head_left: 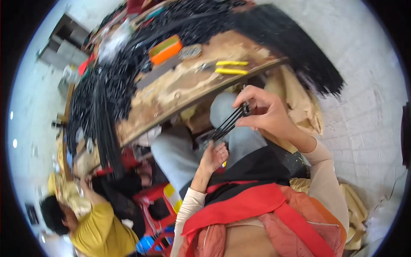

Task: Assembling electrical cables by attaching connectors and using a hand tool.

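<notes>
Above my lap, a small bundle of thin black strips stretches between my two hands. The fingers of my right hand pinch its upper end, where the strips fan slightly apart. My left hand is closed around the lower end, near my knee. What exactly the strips are cannot be made out. Yellow-handled pliers lie on the wooden table just beyond my right hand.
An orange box and a small oval tin stand on the table. Heaps of black strips cover its left side, and a long black bundle overhangs the right end. A person in yellow sits at lower left by a red chair.
</notes>
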Demonstrator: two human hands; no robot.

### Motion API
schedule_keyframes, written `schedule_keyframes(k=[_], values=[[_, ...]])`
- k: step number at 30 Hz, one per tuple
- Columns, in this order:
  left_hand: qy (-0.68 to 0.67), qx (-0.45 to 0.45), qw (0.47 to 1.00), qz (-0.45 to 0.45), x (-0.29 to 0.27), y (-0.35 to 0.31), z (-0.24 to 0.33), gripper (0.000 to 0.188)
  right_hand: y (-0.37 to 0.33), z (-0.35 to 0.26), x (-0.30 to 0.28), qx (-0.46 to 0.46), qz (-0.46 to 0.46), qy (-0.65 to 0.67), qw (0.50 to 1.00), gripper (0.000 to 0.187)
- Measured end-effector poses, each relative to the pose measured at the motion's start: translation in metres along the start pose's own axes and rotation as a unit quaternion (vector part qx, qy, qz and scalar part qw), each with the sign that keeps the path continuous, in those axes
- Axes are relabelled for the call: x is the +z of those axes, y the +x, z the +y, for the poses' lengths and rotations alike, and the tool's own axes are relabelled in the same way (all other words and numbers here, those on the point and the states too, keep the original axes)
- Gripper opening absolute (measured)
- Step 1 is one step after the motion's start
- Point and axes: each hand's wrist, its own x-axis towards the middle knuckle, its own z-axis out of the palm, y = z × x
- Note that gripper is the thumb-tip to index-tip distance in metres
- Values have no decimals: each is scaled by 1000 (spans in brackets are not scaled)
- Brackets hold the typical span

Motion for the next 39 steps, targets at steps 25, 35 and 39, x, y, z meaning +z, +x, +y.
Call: schedule_keyframes(k=[25, 35, 39], values=[[458, 397, 792, -70, 146, -161, 19, 20, 43, 52, 94, 152, -210, 140, 956, 30], [408, 520, 750, -23, 147, -150, 1, 17, 39, 58, 100, 47, -122, 159, 979, 31], [416, 456, 781, -92, 146, -153, 14, 21, 51, 64, 91, 80, -208, 187, 957, 31]])
